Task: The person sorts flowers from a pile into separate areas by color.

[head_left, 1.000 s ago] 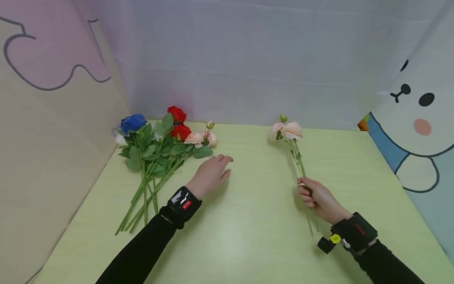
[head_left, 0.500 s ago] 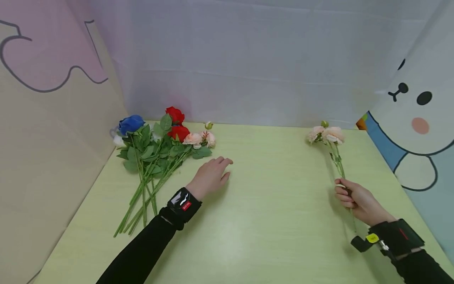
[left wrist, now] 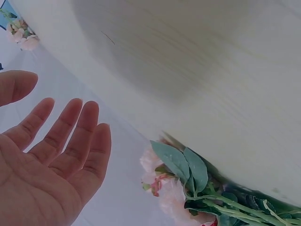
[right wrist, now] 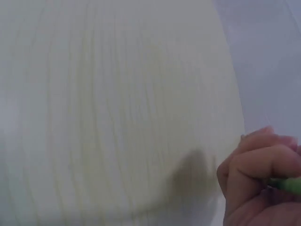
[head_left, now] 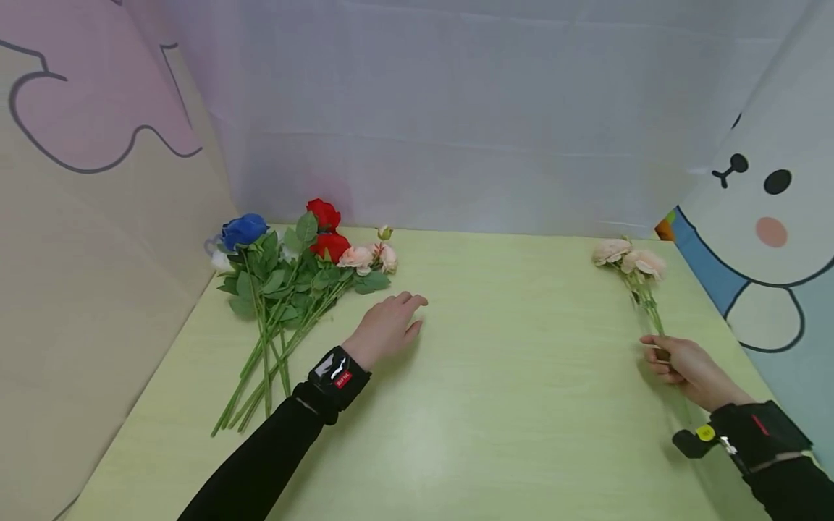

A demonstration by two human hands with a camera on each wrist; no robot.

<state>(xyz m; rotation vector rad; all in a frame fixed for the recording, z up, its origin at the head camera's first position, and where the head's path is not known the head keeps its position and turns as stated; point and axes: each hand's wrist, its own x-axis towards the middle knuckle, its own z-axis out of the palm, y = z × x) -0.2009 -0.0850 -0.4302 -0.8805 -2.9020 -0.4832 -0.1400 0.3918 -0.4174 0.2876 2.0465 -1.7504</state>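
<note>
My right hand (head_left: 691, 370) pinches the green stem of a pale pink flower spray (head_left: 628, 259) at the table's right side; the right wrist view shows fingers (right wrist: 263, 165) curled round the stem (right wrist: 288, 184). Left of centre, my left hand (head_left: 386, 327) hovers with fingers spread and nothing in it; its bare palm (left wrist: 37, 193) shows in the left wrist view. Beyond it lies a pile of stemmed flowers: a blue rose (head_left: 244, 230), two red roses (head_left: 331, 246), pink blossoms (head_left: 357, 259) and a partly hidden white bloom (head_left: 221, 259). Their stems (head_left: 250, 391) point toward the front left.
The pale yellow-green table (head_left: 482, 405) meets a white cloth backdrop (head_left: 443, 130) at its back edge. A beige panel (head_left: 98, 289) borders the left, and a cartoon-printed panel (head_left: 782, 239) the right. Both wrists wear black camera straps (head_left: 339, 376).
My right hand has carried the pink flower spray rightward from right of centre, and the blossoms now sit lower with the spray tilted. The left hand and flower pile have stayed put.
</note>
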